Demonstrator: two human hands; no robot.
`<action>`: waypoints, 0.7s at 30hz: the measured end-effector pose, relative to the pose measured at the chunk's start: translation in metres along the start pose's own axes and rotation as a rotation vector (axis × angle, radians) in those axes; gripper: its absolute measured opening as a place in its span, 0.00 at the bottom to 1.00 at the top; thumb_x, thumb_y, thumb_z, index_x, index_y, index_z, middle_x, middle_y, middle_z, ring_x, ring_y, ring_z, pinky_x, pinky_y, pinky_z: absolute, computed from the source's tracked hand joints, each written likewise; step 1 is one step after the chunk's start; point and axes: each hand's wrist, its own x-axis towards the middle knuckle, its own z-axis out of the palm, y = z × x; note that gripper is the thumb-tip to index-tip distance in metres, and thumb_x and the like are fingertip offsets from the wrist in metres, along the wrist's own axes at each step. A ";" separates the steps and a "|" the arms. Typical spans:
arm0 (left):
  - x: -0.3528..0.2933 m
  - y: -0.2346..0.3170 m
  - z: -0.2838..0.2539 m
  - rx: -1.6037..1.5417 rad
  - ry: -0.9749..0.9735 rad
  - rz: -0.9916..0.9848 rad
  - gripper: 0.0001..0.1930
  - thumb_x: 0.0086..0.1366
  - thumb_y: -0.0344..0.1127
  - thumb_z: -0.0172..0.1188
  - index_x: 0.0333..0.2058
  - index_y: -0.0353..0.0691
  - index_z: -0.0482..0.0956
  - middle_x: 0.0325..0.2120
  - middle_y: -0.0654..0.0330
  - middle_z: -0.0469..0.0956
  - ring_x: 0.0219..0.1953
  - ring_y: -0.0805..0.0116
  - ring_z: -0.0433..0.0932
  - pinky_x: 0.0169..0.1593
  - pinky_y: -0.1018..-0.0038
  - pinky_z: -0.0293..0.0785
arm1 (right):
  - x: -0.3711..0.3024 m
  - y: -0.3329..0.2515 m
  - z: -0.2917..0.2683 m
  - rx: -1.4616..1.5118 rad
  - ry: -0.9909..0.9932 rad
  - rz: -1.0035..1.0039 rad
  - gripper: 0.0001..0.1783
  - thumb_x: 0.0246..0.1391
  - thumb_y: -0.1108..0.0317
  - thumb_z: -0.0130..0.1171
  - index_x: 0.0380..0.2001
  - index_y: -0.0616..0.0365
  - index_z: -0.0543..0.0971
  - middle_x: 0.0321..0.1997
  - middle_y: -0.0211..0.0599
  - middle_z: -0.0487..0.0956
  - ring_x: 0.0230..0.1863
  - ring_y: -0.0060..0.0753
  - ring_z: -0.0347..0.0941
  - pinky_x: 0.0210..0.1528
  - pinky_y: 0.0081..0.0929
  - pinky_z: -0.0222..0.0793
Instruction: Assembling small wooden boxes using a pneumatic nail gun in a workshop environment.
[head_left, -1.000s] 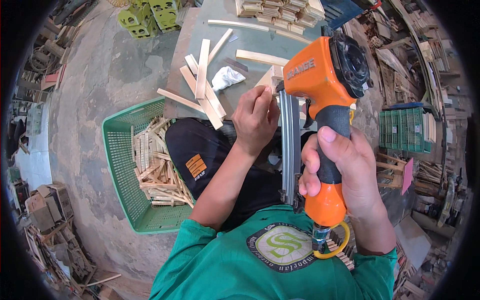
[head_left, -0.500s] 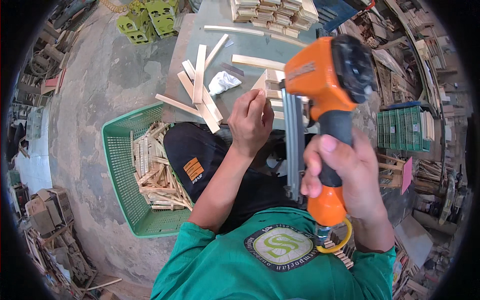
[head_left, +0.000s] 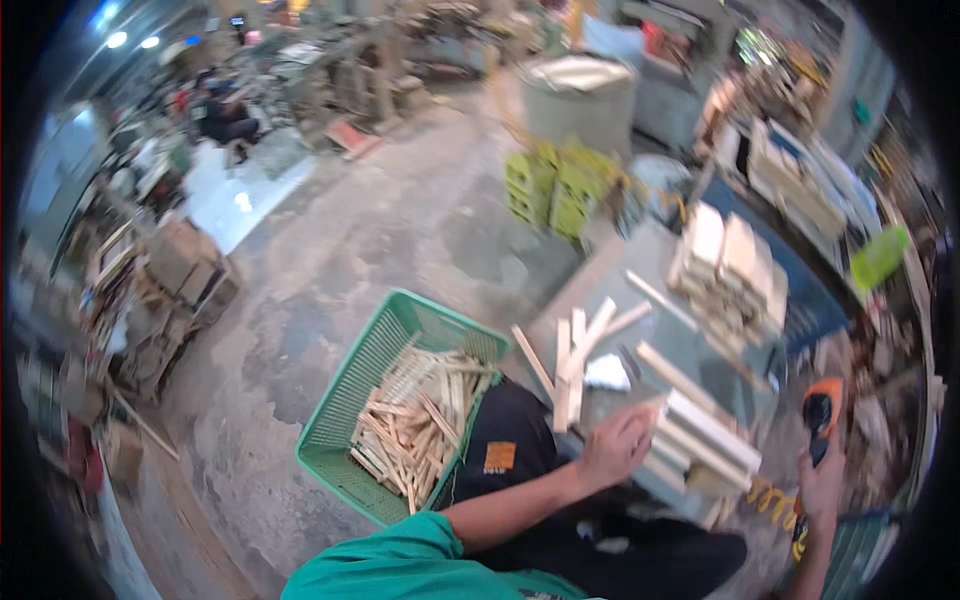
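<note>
My left hand [head_left: 618, 445] is closed at the left end of a slatted wooden assembly [head_left: 712, 440], pale battens joined with gaps between them, on the work table [head_left: 640, 255]. Out at the far right, my right hand [head_left: 822, 485] grips an orange and black nail gun [head_left: 824, 400] by its handle, well apart from the wood. A yellow coiled air hose [head_left: 772, 500] runs close to that hand. Loose wooden strips [head_left: 578, 350] lie crossed on the table, beside a crumpled white piece [head_left: 607, 372]. The picture is blurred, so the left fingertips are unclear.
A green plastic basket [head_left: 335, 425] full of wood strips stands left of my legs. Stacked wooden blocks [head_left: 730, 260] sit at the table's far side. Lime-green crates [head_left: 555, 190] and a large grey drum [head_left: 578, 105] stand beyond. Cardboard boxes [head_left: 180, 265] are piled at left.
The view has swung up and left, bringing more of the workshop in. My right hand has carried the nail gun away from the wooden assembly to the far right. My left hand stays at the wood.
</note>
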 end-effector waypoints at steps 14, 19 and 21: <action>0.009 0.008 -0.009 0.208 -0.035 -0.008 0.14 0.58 0.27 0.67 0.41 0.37 0.74 0.36 0.51 0.78 0.35 0.50 0.82 0.37 0.64 0.81 | 0.082 0.015 0.206 -0.128 -0.390 -0.264 0.50 0.49 0.55 0.65 0.71 0.59 0.55 0.34 0.58 0.83 0.36 0.62 0.81 0.39 0.54 0.77; 0.004 0.009 -0.018 0.234 -0.046 -0.016 0.11 0.57 0.26 0.66 0.37 0.39 0.75 0.32 0.54 0.77 0.33 0.52 0.81 0.34 0.63 0.78 | 0.084 0.000 0.204 -0.066 -0.322 -0.322 0.48 0.50 0.50 0.65 0.69 0.58 0.58 0.34 0.55 0.83 0.36 0.60 0.82 0.41 0.53 0.77; -0.002 0.005 -0.018 0.219 -0.074 -0.024 0.11 0.57 0.26 0.67 0.37 0.39 0.75 0.32 0.54 0.78 0.33 0.52 0.82 0.34 0.65 0.79 | 0.083 0.008 0.206 -0.044 -0.317 -0.357 0.48 0.50 0.47 0.66 0.69 0.57 0.61 0.35 0.53 0.84 0.36 0.60 0.82 0.43 0.52 0.77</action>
